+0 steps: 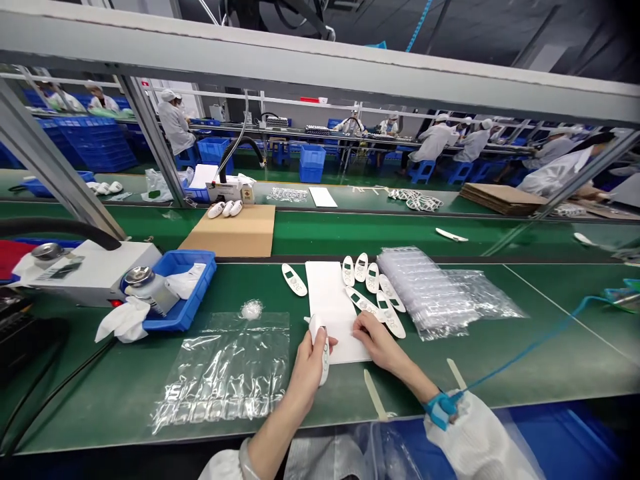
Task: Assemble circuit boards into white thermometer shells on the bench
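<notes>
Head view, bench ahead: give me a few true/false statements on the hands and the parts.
1. The left hand holds a white oval part. True.
2. The right hand grips a screwdriver. False: it holds no tool, and its fingers lie on the white sheet.
3. A blue strap sits on the right wrist. True.
4. The blue bin stands right of the white sheet. False: it stands to the left.
5. The clear bag lies flat, left of the left hand. True.
</notes>
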### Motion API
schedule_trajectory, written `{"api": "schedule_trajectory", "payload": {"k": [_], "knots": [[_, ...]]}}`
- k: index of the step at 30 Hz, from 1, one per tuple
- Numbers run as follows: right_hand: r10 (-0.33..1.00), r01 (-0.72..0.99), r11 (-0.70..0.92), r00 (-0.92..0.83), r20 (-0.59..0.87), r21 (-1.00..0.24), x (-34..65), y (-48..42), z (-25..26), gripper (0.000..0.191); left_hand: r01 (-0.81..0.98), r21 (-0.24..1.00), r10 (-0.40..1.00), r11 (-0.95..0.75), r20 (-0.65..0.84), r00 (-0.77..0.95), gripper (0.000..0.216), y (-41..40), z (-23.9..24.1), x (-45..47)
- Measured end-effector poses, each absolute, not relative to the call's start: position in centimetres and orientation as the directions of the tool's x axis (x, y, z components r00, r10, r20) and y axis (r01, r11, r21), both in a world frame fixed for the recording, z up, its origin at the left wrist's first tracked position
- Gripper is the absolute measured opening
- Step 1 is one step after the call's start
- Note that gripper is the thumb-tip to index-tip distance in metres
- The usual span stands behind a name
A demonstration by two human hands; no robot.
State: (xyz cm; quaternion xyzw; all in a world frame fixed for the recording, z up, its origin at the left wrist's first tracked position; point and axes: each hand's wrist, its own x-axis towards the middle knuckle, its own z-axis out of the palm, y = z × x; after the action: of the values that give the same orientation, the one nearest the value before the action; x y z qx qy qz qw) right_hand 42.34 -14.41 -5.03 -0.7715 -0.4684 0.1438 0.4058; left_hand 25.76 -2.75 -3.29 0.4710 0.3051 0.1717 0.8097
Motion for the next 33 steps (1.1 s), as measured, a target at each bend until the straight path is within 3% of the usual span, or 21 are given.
{"api": "schedule_trajectory", "payload": {"k": [6, 12, 20, 33], "knots": [[0.765, 0.443, -0.118, 0.611, 0.203, -0.889, 39.8, -15.8, -0.7, 0.020, -0.007, 0.848, 0.505, 0.531, -0.309, 0.806, 0.049, -2.7, -1.5, 24.7], [0.909, 0.383, -0.005, 0.387, 0.156, -0.924, 32.7, -13.3, 4.2, 0.021, -0.054, 0.695, 0.403, 0.717, -0.350, 0.846, 0.056, -2.9, 0.5, 22.3], [0.920, 0.526, -0.023, 0.344, 0.188, -0.850, 29.9, -9.5, 3.4, 0.018, -0.048, 0.722, 0.490, 0.690, -0.417, 0.765, 0.060, -3.0, 0.3, 19.6], [0.935, 0.505, -0.040, 0.323, 0.145, -0.862, 29.5, -8.8, 2.9, 0.018, -0.049, 0.688, 0.481, 0.724, -0.453, 0.750, 0.060, -2.9, 0.0, 18.5]]}}
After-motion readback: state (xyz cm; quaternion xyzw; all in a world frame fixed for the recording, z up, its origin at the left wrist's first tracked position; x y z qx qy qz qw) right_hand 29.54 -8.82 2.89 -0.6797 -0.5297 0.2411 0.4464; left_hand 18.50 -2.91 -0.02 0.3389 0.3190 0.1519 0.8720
